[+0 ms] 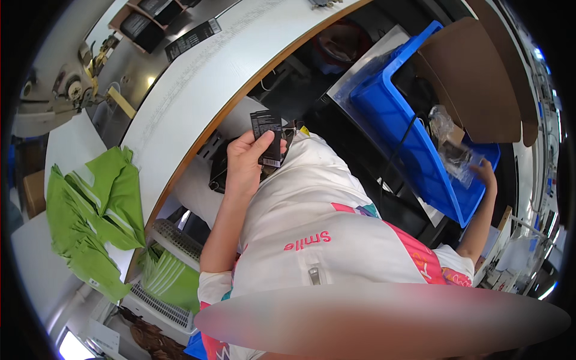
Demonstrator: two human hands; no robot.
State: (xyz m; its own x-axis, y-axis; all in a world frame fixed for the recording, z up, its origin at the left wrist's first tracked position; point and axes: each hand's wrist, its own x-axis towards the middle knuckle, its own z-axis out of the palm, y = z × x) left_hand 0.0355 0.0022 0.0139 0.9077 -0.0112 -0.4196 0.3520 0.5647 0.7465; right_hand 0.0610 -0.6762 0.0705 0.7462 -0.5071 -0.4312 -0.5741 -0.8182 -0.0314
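Note:
My left hand [245, 159] is closed round a flat black card-like packet [264, 123] with pale print and a barcode. Its thumb presses on the front, and the packet is upright above my lap. Out to the right, my right hand [485, 174] reaches over a blue plastic crate [414, 144]. The bent fingers are at the edge of a crumpled clear plastic bag [457, 162] and seem to pinch it. More clear plastic [441, 123] and a black cord [408, 135] lie in the crate.
A brown cardboard flap [480, 81] rises behind the crate. On the left runs a white table [180, 90] with a wooden edge, holding green bags [99, 210] and a black box [192, 39]. Black packets fill a carton [141, 27] farther off. Below stands a white basket [162, 303].

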